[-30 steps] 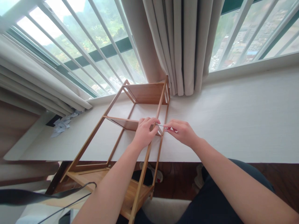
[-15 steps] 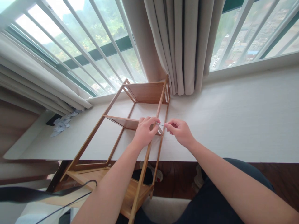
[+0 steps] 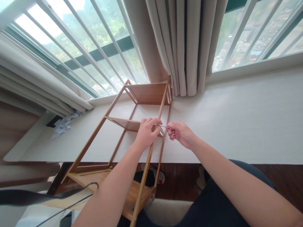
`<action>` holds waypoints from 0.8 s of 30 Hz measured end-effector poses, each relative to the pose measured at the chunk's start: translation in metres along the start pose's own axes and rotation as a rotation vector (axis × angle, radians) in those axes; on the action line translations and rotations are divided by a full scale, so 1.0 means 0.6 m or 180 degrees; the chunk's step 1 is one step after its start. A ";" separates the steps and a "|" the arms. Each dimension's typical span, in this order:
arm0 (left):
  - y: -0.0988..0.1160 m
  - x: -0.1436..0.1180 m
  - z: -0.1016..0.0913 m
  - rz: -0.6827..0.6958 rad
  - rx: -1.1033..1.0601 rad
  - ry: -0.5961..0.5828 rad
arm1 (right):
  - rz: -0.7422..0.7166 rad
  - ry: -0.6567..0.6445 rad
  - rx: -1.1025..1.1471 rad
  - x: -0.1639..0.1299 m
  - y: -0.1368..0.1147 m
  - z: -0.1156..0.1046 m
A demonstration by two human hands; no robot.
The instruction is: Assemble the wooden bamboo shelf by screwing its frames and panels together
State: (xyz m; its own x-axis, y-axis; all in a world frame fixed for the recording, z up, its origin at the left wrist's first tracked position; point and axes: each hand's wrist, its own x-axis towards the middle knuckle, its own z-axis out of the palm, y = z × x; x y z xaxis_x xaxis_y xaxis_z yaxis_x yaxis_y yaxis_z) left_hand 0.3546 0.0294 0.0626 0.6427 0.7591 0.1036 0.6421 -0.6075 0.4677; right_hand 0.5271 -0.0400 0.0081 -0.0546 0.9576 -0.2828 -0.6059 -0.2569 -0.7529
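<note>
A bamboo shelf rack point(image 3: 111, 119) lies tipped on its side, its far end resting on the white window ledge point(image 3: 236, 119) and its near end over my lap. My left hand point(image 3: 147, 134) grips the rack's right-hand rail where the middle shelf board point(image 3: 126, 124) meets it. My right hand point(image 3: 181, 134) pinches a small metal hex key point(image 3: 163, 126) whose tip points into that same joint on the rail. Both hands are almost touching.
Beige curtains point(image 3: 187, 44) hang behind the rack's far end, with barred windows on both sides. Crumpled white paper point(image 3: 62, 124) lies at the ledge's left end. A black strap and cable point(image 3: 59, 197) cross the lower left. Shoes sit on the dark wooden floor point(image 3: 272, 176) below the ledge.
My right hand has turned and drawn slightly closer to the rail while holding the hex key at the joint. My left hand and the rack have stayed in place.
</note>
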 end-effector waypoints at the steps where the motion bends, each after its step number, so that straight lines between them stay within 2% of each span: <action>1: 0.000 0.000 0.000 0.0000 -0.0001 -0.0001 | -0.0182 0.0055 -0.0219 0.000 0.001 -0.002; 5: 0.000 0.000 -0.001 0.0010 -0.0009 0.0005 | -0.1358 0.0345 -0.1849 -0.001 -0.004 -0.025; 8: 0.000 0.000 0.000 -0.0004 -0.0012 -0.0002 | -0.2284 0.0329 -0.3127 -0.004 -0.015 -0.047; 11: -0.001 0.000 0.000 -0.0014 -0.0007 -0.0005 | -0.2855 0.0179 -0.3644 -0.006 -0.023 -0.058; 14: -0.001 -0.001 0.001 -0.0018 0.0002 0.0006 | -0.3155 0.0112 -0.3859 -0.004 -0.022 -0.056; 18: -0.001 -0.001 0.001 -0.0025 0.0001 0.0008 | -0.3370 0.0358 -0.3961 0.002 -0.014 -0.052; 24: 0.000 -0.001 0.001 0.0006 0.0005 0.0013 | -0.3319 0.0527 -0.3882 0.008 -0.005 -0.056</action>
State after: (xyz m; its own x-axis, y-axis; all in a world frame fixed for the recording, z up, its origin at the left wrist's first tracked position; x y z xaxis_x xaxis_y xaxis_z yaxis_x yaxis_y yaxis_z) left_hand 0.3544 0.0289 0.0619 0.6422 0.7589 0.1080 0.6415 -0.6092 0.4662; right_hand 0.5555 -0.0387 -0.0108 0.0873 0.7697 0.6325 0.6425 0.4417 -0.6262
